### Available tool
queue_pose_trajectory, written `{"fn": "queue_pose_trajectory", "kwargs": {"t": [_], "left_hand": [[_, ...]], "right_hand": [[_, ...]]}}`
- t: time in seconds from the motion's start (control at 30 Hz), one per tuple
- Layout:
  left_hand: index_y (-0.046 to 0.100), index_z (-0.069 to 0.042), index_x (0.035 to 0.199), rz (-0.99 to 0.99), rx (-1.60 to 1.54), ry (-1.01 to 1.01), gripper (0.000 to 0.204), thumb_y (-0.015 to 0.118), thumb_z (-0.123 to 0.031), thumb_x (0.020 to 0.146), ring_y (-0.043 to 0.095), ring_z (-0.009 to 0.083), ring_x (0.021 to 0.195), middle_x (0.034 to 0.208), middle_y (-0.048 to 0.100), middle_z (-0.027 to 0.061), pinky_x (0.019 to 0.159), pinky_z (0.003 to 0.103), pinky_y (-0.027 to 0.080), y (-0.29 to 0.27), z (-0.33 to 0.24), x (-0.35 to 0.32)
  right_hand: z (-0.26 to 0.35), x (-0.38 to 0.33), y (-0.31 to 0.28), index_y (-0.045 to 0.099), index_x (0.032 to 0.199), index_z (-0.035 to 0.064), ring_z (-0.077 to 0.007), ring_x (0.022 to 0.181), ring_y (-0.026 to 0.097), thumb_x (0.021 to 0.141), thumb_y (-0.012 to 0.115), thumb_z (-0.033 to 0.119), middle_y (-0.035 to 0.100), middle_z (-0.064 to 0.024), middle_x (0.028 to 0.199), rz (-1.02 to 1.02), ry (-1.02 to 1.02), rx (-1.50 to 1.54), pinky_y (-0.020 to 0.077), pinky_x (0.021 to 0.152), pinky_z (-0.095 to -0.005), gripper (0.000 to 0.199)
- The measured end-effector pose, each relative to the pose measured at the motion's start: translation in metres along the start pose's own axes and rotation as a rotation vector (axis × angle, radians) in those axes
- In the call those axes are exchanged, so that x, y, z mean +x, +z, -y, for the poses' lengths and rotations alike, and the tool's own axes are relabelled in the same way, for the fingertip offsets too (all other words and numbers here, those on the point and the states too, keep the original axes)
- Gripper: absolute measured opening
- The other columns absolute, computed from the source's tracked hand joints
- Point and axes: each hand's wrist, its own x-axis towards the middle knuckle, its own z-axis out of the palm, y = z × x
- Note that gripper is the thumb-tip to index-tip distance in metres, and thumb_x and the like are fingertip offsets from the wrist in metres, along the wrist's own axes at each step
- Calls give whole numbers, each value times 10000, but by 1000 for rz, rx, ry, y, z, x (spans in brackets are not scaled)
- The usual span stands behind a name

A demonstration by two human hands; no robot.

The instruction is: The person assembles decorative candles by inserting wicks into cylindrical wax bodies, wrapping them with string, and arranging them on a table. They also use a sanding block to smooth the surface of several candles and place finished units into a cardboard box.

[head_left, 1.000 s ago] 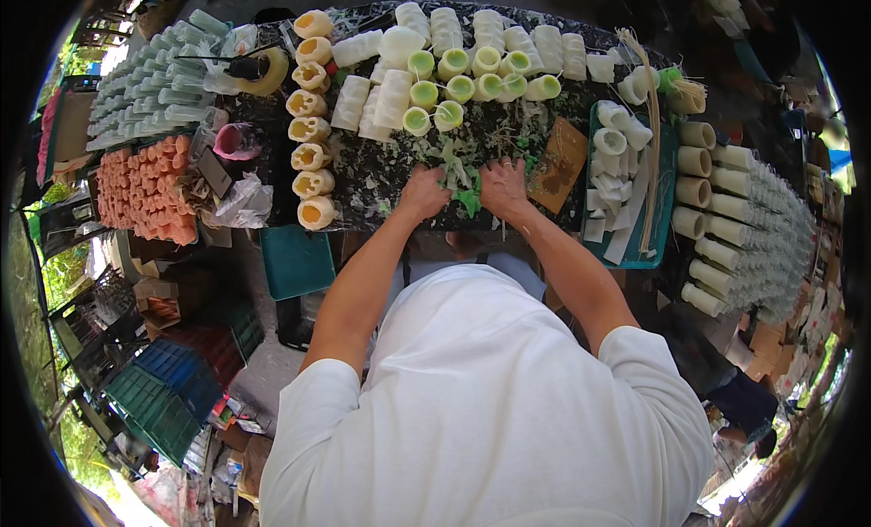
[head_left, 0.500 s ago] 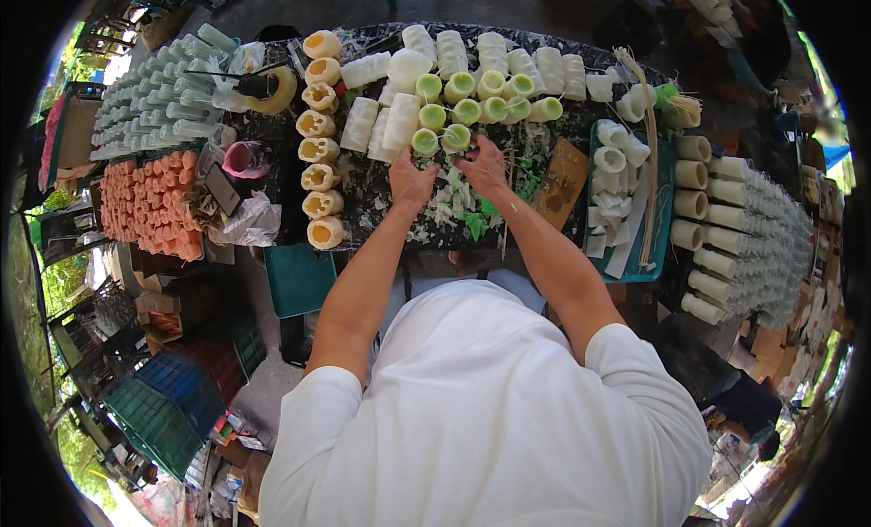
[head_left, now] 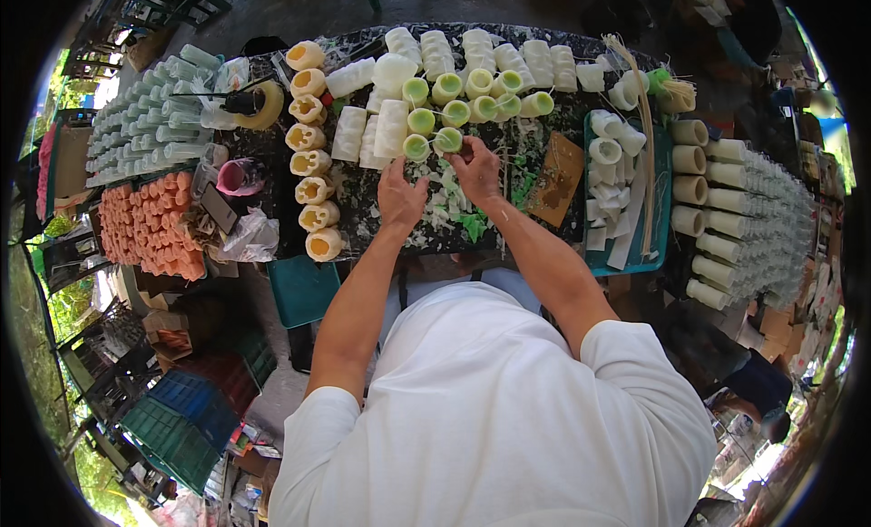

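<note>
Several round green candles (head_left: 456, 110) stand in rows on the dark worktable (head_left: 363, 228), with white wicks sticking out. My right hand (head_left: 478, 170) reaches up to the nearest green candle (head_left: 447, 140), its fingertips pinched at that candle's rim. My left hand (head_left: 400, 197) is just below another green candle (head_left: 415, 148), fingers close together; what they hold is hidden. Green and white wax scraps (head_left: 458, 214) lie under both hands.
White moulded candles (head_left: 363, 132) and yellow-filled ones (head_left: 313, 164) stand to the left, orange candles (head_left: 145, 223) and pale tubes (head_left: 145, 119) further left. A teal tray (head_left: 660, 246) with white pieces sits right, beside rows of cream cylinders (head_left: 735, 219). Crates (head_left: 181, 418) stand on the floor lower left.
Both hands have moved from the scraps near the table's front edge up toward the green candles. The right hand has come to rest on the nearest one.
</note>
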Motion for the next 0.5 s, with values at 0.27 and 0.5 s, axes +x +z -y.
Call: {"fn": "queue_pose_trajectory", "kwargs": {"t": [0.27,0.5], "left_hand": [[590,3,1287,-129,247,160,561,803,-166,796,568,404,1159,1222,574,214,1002,474,485,-18,4,9],[540,-6,1342,-26,267,176,613,776,-189,807,578,432,1180,1219,610,241,1030,478,474,-26,25,62]], "right_hand": [[9,2,-6,656,963,8,-250,725,708,881,792,183,721,-105,794,102,78,-80,554,693,-398,236],[13,-23,-31,690,937,8,-220,723,687,886,778,180,717,-102,796,156,175,-110,546,719,-362,200]]}}
